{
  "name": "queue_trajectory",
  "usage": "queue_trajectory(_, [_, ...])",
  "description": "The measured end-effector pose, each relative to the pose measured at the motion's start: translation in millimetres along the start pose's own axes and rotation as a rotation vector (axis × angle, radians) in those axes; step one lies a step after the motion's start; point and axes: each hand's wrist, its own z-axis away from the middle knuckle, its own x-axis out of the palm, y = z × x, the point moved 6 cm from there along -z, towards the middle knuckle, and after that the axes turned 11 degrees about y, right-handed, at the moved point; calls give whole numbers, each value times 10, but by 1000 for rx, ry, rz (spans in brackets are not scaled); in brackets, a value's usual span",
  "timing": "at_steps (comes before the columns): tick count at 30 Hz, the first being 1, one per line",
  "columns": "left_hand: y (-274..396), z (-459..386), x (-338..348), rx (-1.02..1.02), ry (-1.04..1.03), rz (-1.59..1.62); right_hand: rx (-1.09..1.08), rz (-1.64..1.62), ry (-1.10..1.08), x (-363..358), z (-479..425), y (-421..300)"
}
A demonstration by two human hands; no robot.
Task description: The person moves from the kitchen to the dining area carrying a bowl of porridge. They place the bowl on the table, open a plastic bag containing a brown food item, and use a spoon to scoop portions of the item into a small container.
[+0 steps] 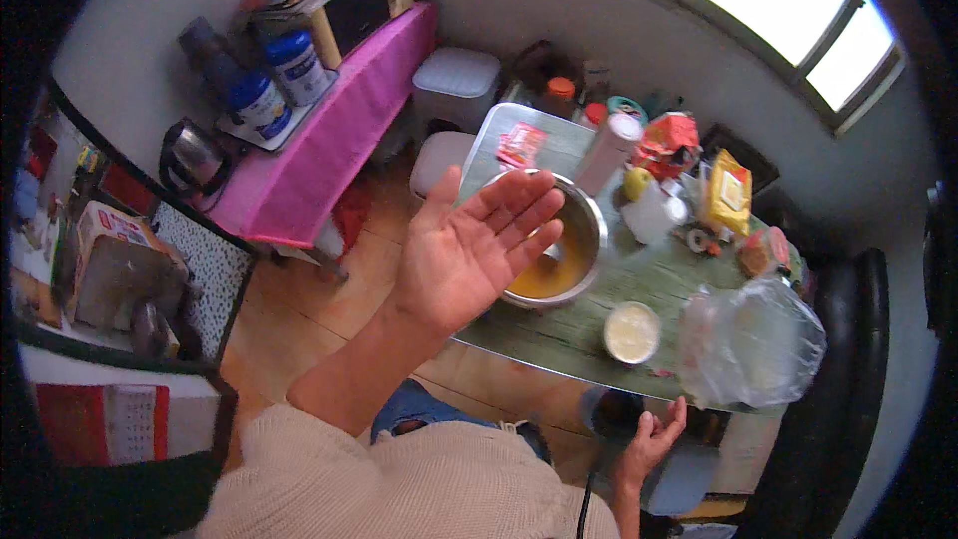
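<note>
My left hand (471, 251) is raised palm up, fingers extended and thumb apart, with nothing in it. It hides part of a steel mixing bowl (601, 239) on the table. The bowl contains a yellow liquid (550, 281) and a spoon-like metal utensil (552, 251). My right hand (653, 438) hangs low near the table's front edge, empty, its fingers loosely bent and apart. A white tub (632, 333) of pale, creamy-looking stuff stands right of the bowl. Beside it, close to my right hand, lies a clear plastic bag (756, 344) whose contents are unclear.
On the green table (539, 340) are a pink packet (522, 144), a tall pale bottle (610, 153), a yellow-green fruit (638, 183) and a yellow pack (727, 191). A pink-draped stand (329, 172) at left bears a microwave (367, 4) and an electric kettle (196, 157).
</note>
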Motion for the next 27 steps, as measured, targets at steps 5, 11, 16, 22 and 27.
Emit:
queue_trajectory(5, [1277,506,-522,-47,52,2,-71,-97,-82,1220,837,-916])
queue_trajectory(11, [2002,1129,-527,-300,-165,-332,329,-144,-139,1906,1351,-1007])
queue_trajectory(16, [2096,1350,-150,-410,-619,-308,516,-136,16,1768,1503,-961])
queue_trajectory(22, [1855,1123,202,-425,-864,-179,349,-134,166,1927,1084,-1326])
queue_trajectory(27, [1536,681,449,-480,-973,-147,274,-129,263,2043,760,-1404])
